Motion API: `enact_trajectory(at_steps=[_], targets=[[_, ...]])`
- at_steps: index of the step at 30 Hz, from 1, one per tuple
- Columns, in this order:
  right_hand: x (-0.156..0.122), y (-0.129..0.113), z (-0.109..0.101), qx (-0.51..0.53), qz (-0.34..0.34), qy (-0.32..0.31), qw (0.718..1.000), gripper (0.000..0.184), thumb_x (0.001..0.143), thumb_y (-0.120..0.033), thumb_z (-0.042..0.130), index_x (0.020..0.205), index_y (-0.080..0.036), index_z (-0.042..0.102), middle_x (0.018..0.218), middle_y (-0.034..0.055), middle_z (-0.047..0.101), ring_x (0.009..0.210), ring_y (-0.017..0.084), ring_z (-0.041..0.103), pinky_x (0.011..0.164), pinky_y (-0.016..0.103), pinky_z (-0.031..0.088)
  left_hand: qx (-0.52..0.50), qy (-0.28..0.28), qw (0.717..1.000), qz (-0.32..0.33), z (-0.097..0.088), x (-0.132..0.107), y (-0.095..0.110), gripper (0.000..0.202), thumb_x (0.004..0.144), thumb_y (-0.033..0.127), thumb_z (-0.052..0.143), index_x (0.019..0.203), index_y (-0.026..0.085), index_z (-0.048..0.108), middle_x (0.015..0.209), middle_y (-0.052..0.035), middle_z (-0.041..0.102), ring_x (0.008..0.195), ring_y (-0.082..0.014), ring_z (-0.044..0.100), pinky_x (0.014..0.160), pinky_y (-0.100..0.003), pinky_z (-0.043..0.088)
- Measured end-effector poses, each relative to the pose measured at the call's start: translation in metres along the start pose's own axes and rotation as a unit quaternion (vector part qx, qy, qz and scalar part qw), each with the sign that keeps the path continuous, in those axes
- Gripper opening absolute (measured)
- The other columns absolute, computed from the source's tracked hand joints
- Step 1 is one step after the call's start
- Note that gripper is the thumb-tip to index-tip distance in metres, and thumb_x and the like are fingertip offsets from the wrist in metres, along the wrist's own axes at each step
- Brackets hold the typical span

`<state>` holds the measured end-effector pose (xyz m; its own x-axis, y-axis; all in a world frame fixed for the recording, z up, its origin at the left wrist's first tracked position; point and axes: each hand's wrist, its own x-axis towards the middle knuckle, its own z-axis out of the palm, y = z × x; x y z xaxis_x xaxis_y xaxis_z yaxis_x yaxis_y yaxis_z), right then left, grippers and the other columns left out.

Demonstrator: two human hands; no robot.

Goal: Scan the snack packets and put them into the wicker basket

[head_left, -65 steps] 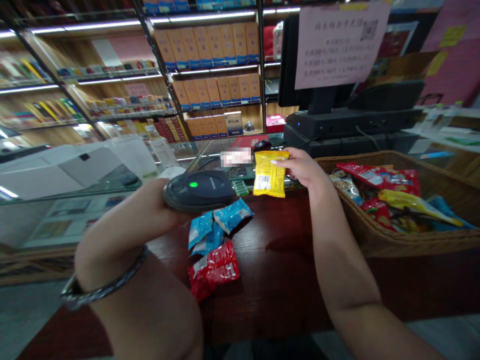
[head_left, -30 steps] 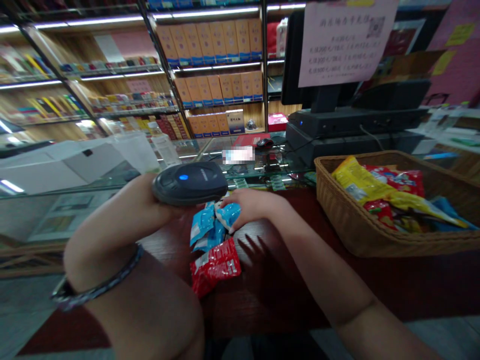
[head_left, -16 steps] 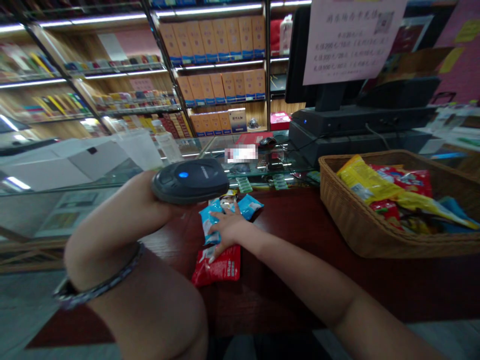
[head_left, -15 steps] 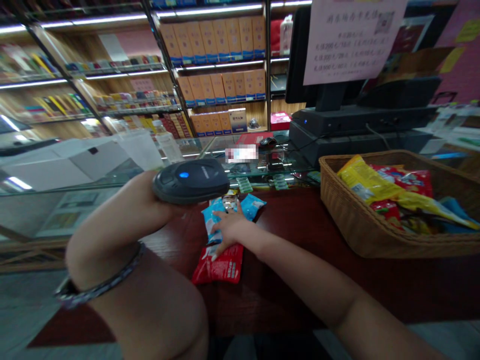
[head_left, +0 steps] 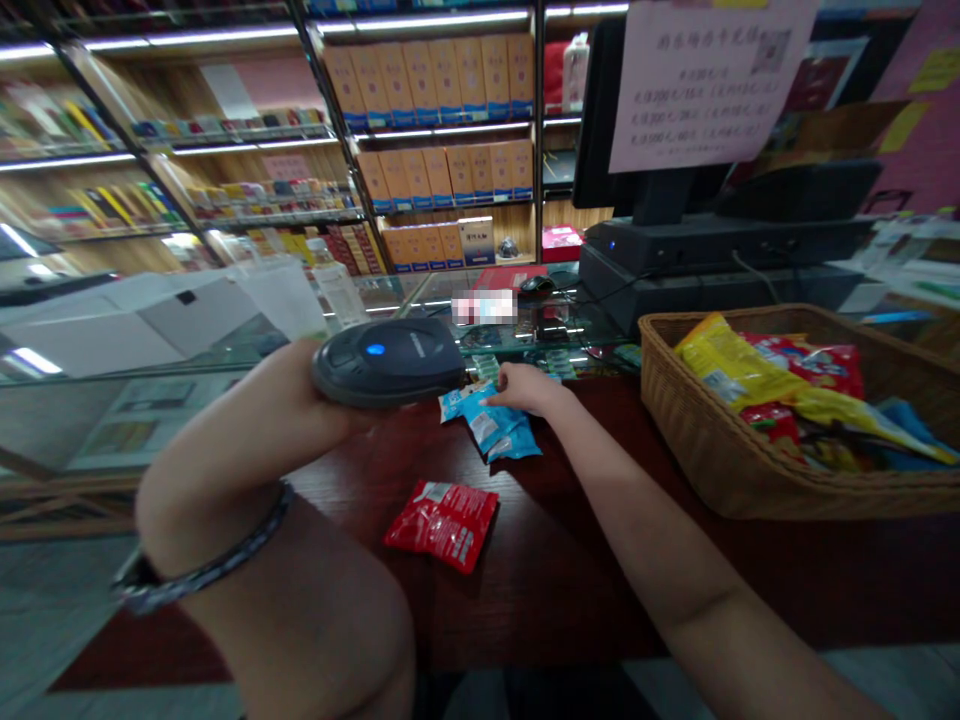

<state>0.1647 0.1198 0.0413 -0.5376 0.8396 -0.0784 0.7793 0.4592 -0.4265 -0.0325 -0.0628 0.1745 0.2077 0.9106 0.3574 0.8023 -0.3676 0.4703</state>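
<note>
Right hand (head_left: 517, 388): fingers bunched, pinching the blue packs (head_left: 491, 425) on the bench (head_left: 577, 560).
Left hand (head_left: 337, 418): wrapped round the scanner (head_left: 390, 360), at the right's nine o'clock; fingers mostly hidden.
Red pack (head_left: 446, 525): seven o'clock, alone on the bench, untouched.
Basket (head_left: 712, 455): three o'clock, mixed packs (head_left: 739, 365) inside.
Progress: seemingly partway; blue and red remain outside the basket.

The right fingers (head_left: 505, 380) have moved the blue packets (head_left: 491, 425) away from the red packet (head_left: 445, 524).
</note>
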Motion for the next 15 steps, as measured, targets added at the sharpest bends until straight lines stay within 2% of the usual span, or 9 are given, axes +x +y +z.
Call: enact_trajectory(at_steps=[2,3,5,7,9,12,15], targets=[[0.008,0.004,0.014,0.018,0.013,0.032,0.999,0.084,0.079,-0.057,0.07,0.144,-0.01,0.046,0.133,0.0217,0.061,0.119,0.033,0.06,0.096,0.035,0.048,-0.004,-0.007,1.0,0.006,0.0,0.001,-0.001,0.032,0.073,0.033,0.073,0.105,0.024,0.076,0.095,0.0004,0.08,0.078,-0.0174,0.068,0.083,-0.033,0.058],[0.012,0.003,0.022,0.023,0.009,0.025,0.999,0.093,0.076,-0.055,0.074,0.15,-0.011,0.037,0.137,0.0216,0.058,0.123,0.033,0.058,0.098,0.035,0.047,-0.008,-0.01,1.0,0.01,0.0,0.001,-0.002,0.033,0.073,0.033,0.073,0.105,0.024,0.076,0.096,0.0,0.08,0.078,-0.0172,0.068,0.083,-0.032,0.058],[0.019,0.0,0.037,0.027,-0.002,0.0,1.0,0.108,0.066,-0.048,0.083,0.155,-0.017,0.03,0.14,0.0186,0.057,0.125,0.033,0.057,0.1,0.035,0.046,-0.01,-0.013,1.0,0.011,0.0,0.002,-0.004,0.034,0.074,0.031,0.072,0.107,0.024,0.076,0.098,0.0,0.08,0.078,-0.0166,0.068,0.083,-0.032,0.059],[0.023,-0.004,0.047,0.042,-0.012,-0.009,0.999,0.11,0.059,-0.038,0.088,0.154,-0.024,0.033,0.137,0.0143,0.06,0.123,0.032,0.059,0.1,0.035,0.047,-0.004,-0.013,1.0,-0.002,-0.001,0.001,-0.006,0.035,0.075,0.03,0.071,0.109,0.024,0.075,0.1,0.0002,0.08,0.082,-0.0171,0.069,0.084,-0.032,0.058],[0.024,-0.005,0.046,0.073,-0.024,0.002,0.997,0.1,0.059,-0.027,0.087,0.149,-0.027,0.043,0.133,0.0099,0.063,0.119,0.029,0.062,0.099,0.033,0.048,-0.001,-0.011,1.0,-0.01,-0.001,0.001,-0.008,0.036,0.074,0.031,0.07,0.109,0.024,0.075,0.1,0.0002,0.08,0.084,-0.018,0.069,0.085,-0.033,0.058],[0.021,0.002,0.03,0.163,-0.055,0.03,0.985,0.079,0.062,-0.011,0.08,0.137,-0.026,0.058,0.131,0.0055,0.064,0.115,0.024,0.063,0.096,0.03,0.051,0.003,-0.013,1.0,-0.01,-0.001,0.001,-0.011,0.033,0.071,0.031,0.07,0.103,0.024,0.076,0.096,0.0005,0.08,0.083,-0.0185,0.069,0.087,-0.034,0.058],[0.012,0.017,0.005,0.299,-0.105,0.057,0.947,0.07,0.062,-0.004,0.075,0.129,-0.024,0.066,0.131,0.0041,0.064,0.113,0.022,0.064,0.094,0.032,0.053,0.005,-0.038,0.999,-0.018,0.001,0.003,-0.012,0.033,0.071,0.03,0.069,0.103,0.023,0.077,0.097,-0.0004,0.08,0.085,-0.0194,0.07,0.088,-0.035,0.058]])
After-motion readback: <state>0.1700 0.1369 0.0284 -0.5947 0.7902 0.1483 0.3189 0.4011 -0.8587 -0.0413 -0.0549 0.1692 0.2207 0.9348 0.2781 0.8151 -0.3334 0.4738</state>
